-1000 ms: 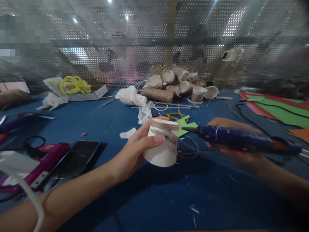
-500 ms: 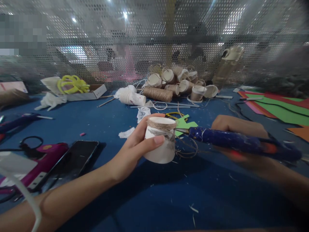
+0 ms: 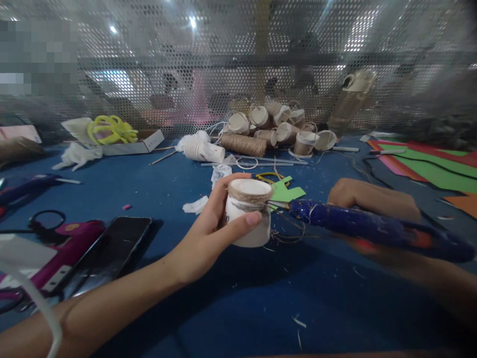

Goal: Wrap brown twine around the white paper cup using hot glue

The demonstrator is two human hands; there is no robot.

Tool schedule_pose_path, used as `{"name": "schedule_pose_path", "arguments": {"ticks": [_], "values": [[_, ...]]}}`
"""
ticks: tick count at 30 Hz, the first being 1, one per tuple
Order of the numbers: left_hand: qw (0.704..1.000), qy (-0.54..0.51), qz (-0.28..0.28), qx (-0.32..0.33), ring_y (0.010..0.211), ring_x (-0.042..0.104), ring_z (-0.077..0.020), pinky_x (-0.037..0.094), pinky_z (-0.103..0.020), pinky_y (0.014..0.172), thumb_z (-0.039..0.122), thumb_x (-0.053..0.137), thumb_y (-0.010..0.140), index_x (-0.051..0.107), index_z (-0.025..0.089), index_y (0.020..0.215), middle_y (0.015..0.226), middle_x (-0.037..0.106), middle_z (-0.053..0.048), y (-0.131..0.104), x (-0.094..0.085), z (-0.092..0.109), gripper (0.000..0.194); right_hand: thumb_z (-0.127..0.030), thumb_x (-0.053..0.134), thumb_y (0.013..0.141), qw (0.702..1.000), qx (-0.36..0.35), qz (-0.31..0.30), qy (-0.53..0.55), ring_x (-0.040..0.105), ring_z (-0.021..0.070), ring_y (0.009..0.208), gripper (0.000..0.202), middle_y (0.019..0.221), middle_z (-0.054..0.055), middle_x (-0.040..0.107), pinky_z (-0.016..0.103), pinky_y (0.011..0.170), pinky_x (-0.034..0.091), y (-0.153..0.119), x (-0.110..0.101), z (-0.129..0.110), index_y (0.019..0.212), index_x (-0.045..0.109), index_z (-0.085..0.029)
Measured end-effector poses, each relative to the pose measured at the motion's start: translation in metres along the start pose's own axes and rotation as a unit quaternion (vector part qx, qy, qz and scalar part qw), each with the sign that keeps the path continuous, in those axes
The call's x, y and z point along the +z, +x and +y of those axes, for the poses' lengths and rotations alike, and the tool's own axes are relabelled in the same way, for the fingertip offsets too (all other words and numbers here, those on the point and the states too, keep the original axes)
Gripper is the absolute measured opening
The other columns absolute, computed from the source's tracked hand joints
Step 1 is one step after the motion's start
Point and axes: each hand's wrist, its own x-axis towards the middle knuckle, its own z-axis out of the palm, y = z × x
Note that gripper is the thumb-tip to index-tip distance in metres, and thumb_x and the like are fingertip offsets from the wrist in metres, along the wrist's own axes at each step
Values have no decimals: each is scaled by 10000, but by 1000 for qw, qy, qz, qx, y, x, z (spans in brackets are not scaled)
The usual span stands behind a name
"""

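My left hand [image 3: 208,233] is closed around a small white paper cup [image 3: 249,231], its thumb across the front. Brown twine [image 3: 257,196] is wound round the cup just under the rim, and a greyish smear runs below it. In my right hand [image 3: 372,199] is a blue glue gun [image 3: 346,219], held sideways with its metal nozzle at the cup's right side, close below the twine. Loose twine [image 3: 292,233] trails between cup and glue gun. Behind the cup lie green paper pieces [image 3: 286,193] and yellow-handled scissors [image 3: 270,176], partly hidden.
Twine-wrapped cups [image 3: 283,132], a twine roll [image 3: 244,144] and stacked paper cups [image 3: 204,150] stand at the back. At left are a phone [image 3: 115,248], a magenta tool [image 3: 70,248] and another glue gun [image 3: 30,189]. Coloured sheets [image 3: 428,159] lie right, before a perforated metal screen [image 3: 223,59].
The cup has turned and tilted slightly in my left hand, bringing some dark print into view. The glue gun's nozzle has shifted a little lower on the cup, its rear end dipping.
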Motion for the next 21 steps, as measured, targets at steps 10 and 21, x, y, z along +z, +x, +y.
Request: {"name": "schedule_pose_path", "arguments": {"ticks": [10,21], "values": [[999,30,1,22,1091,609,-141,504,-180,894,318,736,920,510,335,1314,1194,643,31,2,3,-1,454,-180,528,921,999,-36,-1,-31,522,121,499,221,622,7,563,253,475,418,-1,-3,-4,709,531,-240],[994,78,38,64,1081,629,-164,508,-224,929,329,737,913,487,315,1340,1203,651,6,2,1,-2,495,-146,622,815,995,1,93,-27,494,136,505,237,597,-11,527,291,490,351,-4,13,1,652,480,-243]]}}
